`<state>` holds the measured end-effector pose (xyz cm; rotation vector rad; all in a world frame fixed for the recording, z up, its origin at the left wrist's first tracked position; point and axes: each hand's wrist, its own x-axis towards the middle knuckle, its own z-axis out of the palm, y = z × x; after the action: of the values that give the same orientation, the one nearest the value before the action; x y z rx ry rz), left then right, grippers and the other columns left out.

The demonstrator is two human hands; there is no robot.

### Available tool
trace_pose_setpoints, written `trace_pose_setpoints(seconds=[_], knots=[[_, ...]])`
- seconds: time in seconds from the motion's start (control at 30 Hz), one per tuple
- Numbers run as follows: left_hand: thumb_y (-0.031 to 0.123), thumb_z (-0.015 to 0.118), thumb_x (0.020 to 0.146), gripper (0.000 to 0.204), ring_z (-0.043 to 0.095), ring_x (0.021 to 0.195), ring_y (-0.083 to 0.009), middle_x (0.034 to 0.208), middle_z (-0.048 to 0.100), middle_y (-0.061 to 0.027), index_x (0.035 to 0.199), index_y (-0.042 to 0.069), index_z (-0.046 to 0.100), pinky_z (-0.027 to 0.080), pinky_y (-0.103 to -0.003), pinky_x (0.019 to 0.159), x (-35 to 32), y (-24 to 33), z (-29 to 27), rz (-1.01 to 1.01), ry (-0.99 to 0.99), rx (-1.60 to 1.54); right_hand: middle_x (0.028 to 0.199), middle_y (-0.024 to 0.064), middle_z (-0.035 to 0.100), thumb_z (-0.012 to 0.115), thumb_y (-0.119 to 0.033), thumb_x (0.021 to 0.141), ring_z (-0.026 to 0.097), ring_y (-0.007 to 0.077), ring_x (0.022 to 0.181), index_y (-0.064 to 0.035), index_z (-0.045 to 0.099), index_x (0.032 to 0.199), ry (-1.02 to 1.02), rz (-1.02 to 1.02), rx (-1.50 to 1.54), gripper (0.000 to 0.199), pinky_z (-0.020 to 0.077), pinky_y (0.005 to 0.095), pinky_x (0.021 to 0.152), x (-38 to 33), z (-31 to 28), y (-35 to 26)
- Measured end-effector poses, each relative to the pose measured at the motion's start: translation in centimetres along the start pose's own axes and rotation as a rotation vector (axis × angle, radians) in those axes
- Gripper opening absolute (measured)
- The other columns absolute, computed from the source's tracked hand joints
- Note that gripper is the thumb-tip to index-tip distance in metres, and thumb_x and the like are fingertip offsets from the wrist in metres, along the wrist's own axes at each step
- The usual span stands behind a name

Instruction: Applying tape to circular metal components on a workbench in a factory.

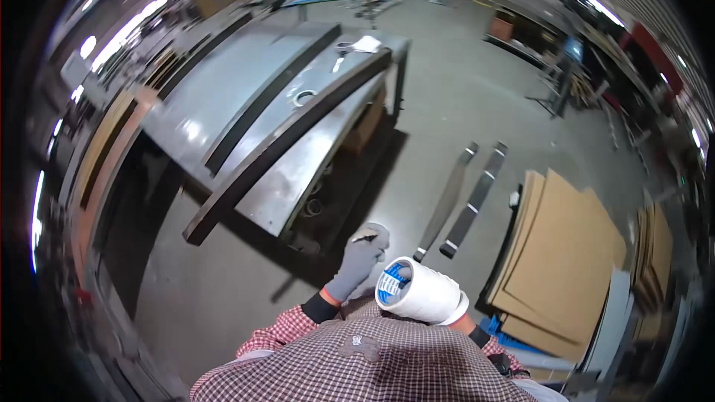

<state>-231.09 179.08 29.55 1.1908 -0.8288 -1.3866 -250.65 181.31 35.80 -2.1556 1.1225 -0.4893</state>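
My left hand (pixel 360 258), in a grey glove, is raised in front of my body with its fingers curled. A small dark and pale thing (pixel 364 237) shows at its fingers, too small to name. Beside it, a thick roll of white wrap (pixel 428 293) with blue print inside its core is held on my right hand. The roll hides most of that hand; a patch of grey shows inside the core (pixel 403 274), and the wrist (pixel 463 324) comes out behind the roll. Both hands are close to my checked shirt, above the floor.
A metal-topped table (pixel 175 78) stands ahead left, with long dark bars (pixel 290 132) across it, one overhanging the near edge. Two long dark strips (pixel 477 197) lie on the floor ahead. Cardboard sheets (pixel 562 260) are stacked at right. A stand (pixel 558 85) is farther off.
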Motion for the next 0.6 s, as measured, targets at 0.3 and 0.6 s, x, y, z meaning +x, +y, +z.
trace_pose_setpoints(seconds=[0.3,0.6], knots=[[0.042,0.068,0.077,0.078,0.058,0.108,-0.0399,0.12,0.057,-0.0224,0.138,0.0,0.04,0.048,-0.046,0.091,10.2,-8.5,-16.4,0.076,0.179,1.399,0.113,0.012,0.065,0.064,-0.033,0.087,0.066,0.0292,0.096,-0.0116,0.06,0.123,-0.113,-0.547,-0.217,0.042,0.0546,0.0362,0.08,24.1,-3.6,14.8],[0.039,0.063,0.086,0.061,0.056,0.117,-0.0365,0.126,0.059,-0.0234,0.131,-0.002,0.053,0.044,-0.041,0.1,19.4,-7.6,-12.2,-0.164,0.442,0.749,0.105,0.0115,0.064,0.06,-0.012,0.089,0.064,0.0272,0.089,-0.01,0.064,0.105,-0.74,-1.083,-1.138,0.016,0.0539,0.0365,0.078,64.9,-13.4,10.2]])
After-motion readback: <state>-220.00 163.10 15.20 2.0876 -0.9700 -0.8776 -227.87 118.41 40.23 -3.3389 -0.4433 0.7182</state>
